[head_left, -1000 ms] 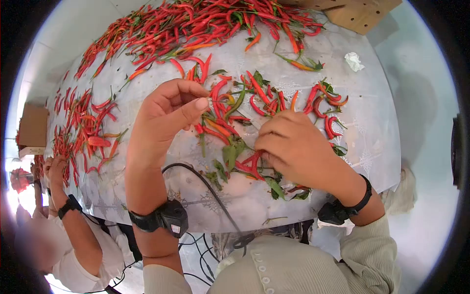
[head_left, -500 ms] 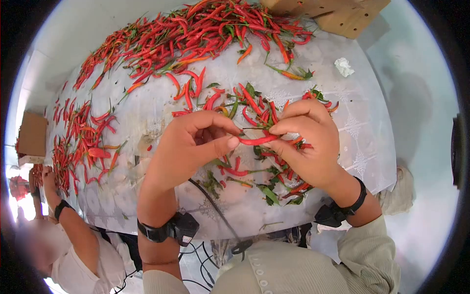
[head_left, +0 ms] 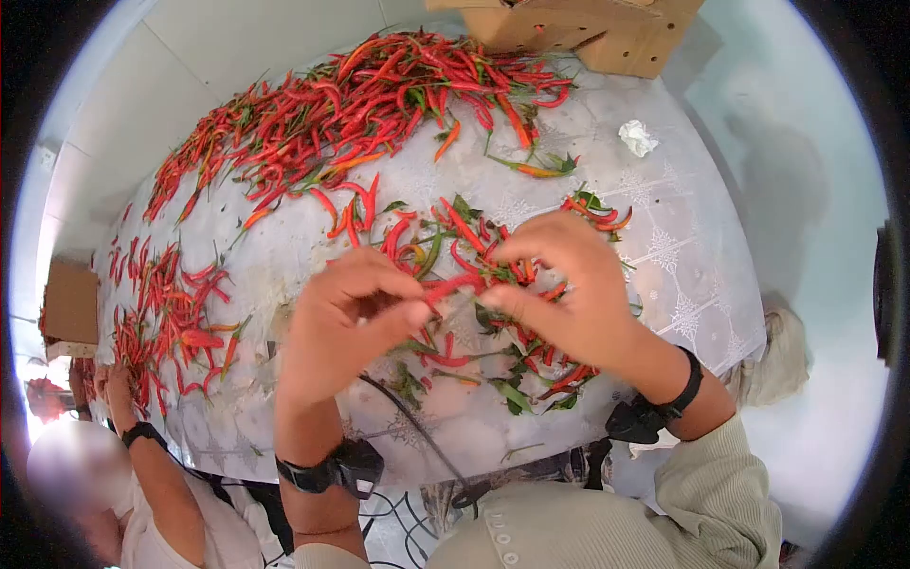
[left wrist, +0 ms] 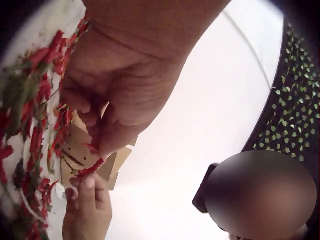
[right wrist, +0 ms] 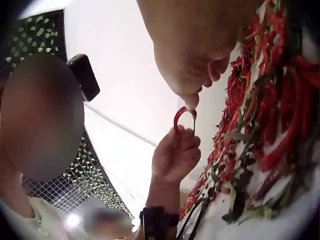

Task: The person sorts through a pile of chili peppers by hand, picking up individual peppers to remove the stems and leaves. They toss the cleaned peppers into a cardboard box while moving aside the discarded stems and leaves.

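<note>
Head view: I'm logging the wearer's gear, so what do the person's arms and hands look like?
The left hand and right hand are bare, ungloved. Each wrist wears a black band with a small black boxy camera unit: the left black wristband and the right black wristband. Cream ribbed knit sleeves start above the bands. A thin black cable runs beside the left forearm.

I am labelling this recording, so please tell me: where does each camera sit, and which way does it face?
Head: on the person's head, facing down at the pale patterned table strewn with red chillies; the left hand, right hand and cream sleeves show.
Left wrist: under the left wrist, facing along the left hand towards the right hand.
Right wrist: under the right wrist, facing past the right hand to the left hand.
Shared: all show the thin red chilli pepper both hands pinch.
</note>
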{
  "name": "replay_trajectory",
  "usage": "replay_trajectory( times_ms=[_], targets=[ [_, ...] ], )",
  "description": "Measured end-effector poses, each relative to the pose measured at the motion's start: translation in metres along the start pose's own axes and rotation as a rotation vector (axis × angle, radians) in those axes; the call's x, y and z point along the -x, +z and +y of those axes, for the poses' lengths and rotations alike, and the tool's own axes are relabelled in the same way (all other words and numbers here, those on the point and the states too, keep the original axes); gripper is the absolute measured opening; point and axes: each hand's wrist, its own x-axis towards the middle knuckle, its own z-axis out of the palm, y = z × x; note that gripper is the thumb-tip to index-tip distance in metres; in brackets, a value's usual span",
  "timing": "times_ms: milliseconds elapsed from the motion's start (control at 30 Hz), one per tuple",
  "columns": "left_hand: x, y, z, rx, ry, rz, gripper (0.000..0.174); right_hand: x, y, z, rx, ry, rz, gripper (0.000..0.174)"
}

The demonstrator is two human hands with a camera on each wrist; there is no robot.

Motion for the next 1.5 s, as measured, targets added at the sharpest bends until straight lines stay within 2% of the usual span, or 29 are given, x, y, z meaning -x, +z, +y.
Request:
replay_trajectory(
  times_ms=[67,133,200,267,300,367,400,500,567,633,667,767,800,900,933,1000,1100,1133,1233,1333,1433,1500],
  targets=[
    [0.0,-0.017,0.0,0.028,0.019,0.158,0.007,-0.002,-0.004,0.01,-0.001,0.069,0.007,0.025],
    [0.003,-0.041,-0.002,0.165,-0.035,0.447,0.008,-0.001,-0.008,0.03,0.066,0.089,-0.013,0.024],
    [0.003,-0.067,-0.012,0.172,0.036,0.818,0.009,-0.004,-0.014,0.038,0.148,0.121,-0.023,0.023],
    [0.01,-0.095,-0.018,0.022,0.037,1.022,0.01,-0.009,-0.023,0.035,0.247,0.174,-0.032,0.021],
    [0.016,-0.108,-0.02,-0.055,0.033,1.121,0.01,-0.011,-0.028,0.04,0.367,0.099,-0.002,0.021],
    [0.027,-0.132,-0.025,-0.193,0.036,1.252,0.015,-0.013,-0.043,0.052,0.607,-0.051,0.06,0.021],
    [0.031,-0.142,-0.027,-0.262,0.042,1.315,0.018,-0.013,-0.05,0.055,0.594,0.037,0.051,0.022],
    [0.034,-0.153,-0.03,-0.209,0.008,1.429,0.029,-0.013,-0.071,0.059,0.564,0.273,0.014,0.029],
    [0.037,-0.148,-0.032,-0.134,-0.025,1.228,0.032,-0.008,-0.085,0.063,0.558,0.395,-0.022,0.034],
    [0.025,-0.122,-0.019,-0.116,-0.068,0.984,0.03,-0.005,-0.097,0.068,0.538,0.424,-0.064,0.036],
    [0.018,-0.11,-0.018,-0.256,-0.193,0.888,0.031,-0.003,-0.1,0.071,0.524,0.439,-0.085,0.037],
    [0.004,-0.069,-0.014,-0.538,-0.253,0.521,0.032,-0.001,-0.1,0.079,0.441,0.416,-0.24,0.036],
    [0.002,-0.065,-0.017,-0.544,-0.26,0.415,0.035,-0.001,-0.095,0.076,0.411,0.398,-0.231,0.033],
    [-0.003,-0.042,-0.017,-0.592,-0.215,0.336,0.036,-0.004,-0.083,0.071,0.349,0.411,-0.301,0.032],
    [-0.004,-0.04,-0.017,-0.58,-0.277,0.268,0.04,-0.005,-0.075,0.072,0.345,0.396,-0.322,0.031],
    [-0.004,-0.03,-0.02,-0.508,-0.271,0.185,0.042,-0.006,-0.057,0.073,0.336,0.365,-0.366,0.03],
    [-0.006,-0.011,-0.02,-0.356,-0.262,0.132,0.043,-0.003,-0.036,0.053,-0.147,0.303,-0.299,0.029],
    [-0.006,-0.007,-0.02,-0.297,-0.261,0.127,0.043,-0.004,-0.035,0.049,-0.163,0.272,-0.327,0.033],
    [-0.004,-0.004,-0.023,-0.178,-0.147,0.07,0.044,-0.007,-0.056,0.038,-0.045,0.317,-0.326,0.039],
    [-0.002,-0.003,0.002,-0.382,-0.201,0.1,0.046,-0.01,-0.093,0.028,0.168,0.472,-0.475,0.047],
    [0.003,-0.012,0.012,-0.579,-0.332,0.051,0.049,-0.007,-0.11,0.022,0.257,0.607,-0.763,0.05],
    [0.007,-0.011,0.012,-0.603,-0.328,-0.009,0.051,0.001,-0.102,0.024,0.298,0.441,-0.788,0.047]
  ],
)
